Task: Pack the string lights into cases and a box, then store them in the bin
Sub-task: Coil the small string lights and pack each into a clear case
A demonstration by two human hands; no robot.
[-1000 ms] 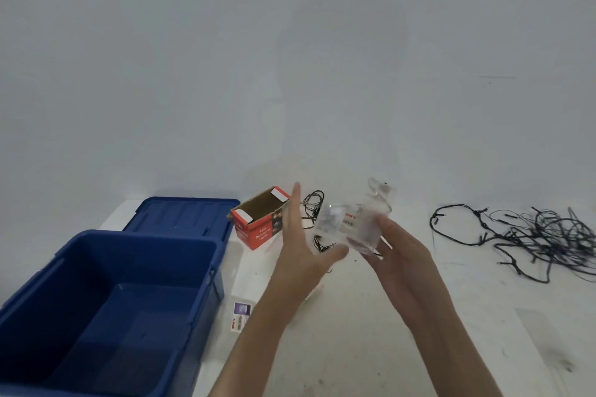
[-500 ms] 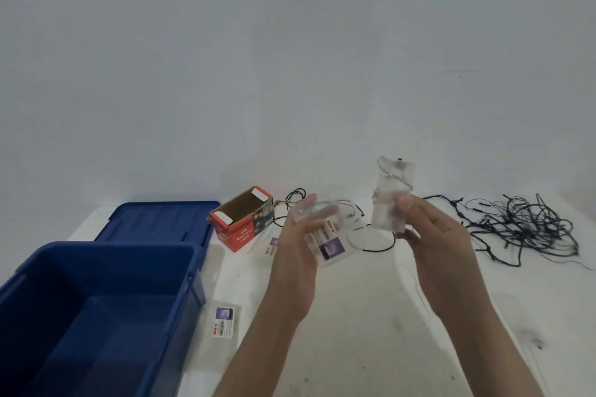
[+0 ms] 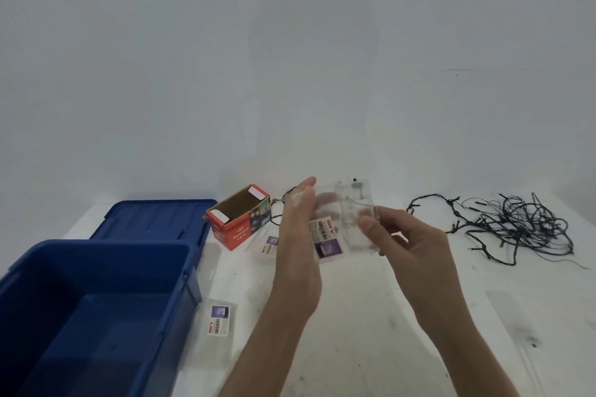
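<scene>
My left hand (image 3: 298, 237) holds a clear plastic case (image 3: 324, 235) with a barcode label, above the white table (image 3: 371, 316). My right hand (image 3: 403, 242) pinches a clear battery pack of a string light (image 3: 356, 219) right beside the case and touching it. A tangle of black string lights (image 3: 512, 224) lies at the right. An open red cardboard box (image 3: 238, 216) stands behind my left hand, with a short black wire (image 3: 283, 200) beside it. The open blue bin (image 3: 93, 309) is at the lower left.
The blue bin lid (image 3: 154, 219) lies flat behind the bin. One labelled clear case (image 3: 220, 321) lies by the bin's right wall and another (image 3: 269, 245) near the red box. A grey wall rises behind the table.
My hands have come together: the battery pack in my right hand moved left and down against the case in my left hand. The view shifted slightly.
</scene>
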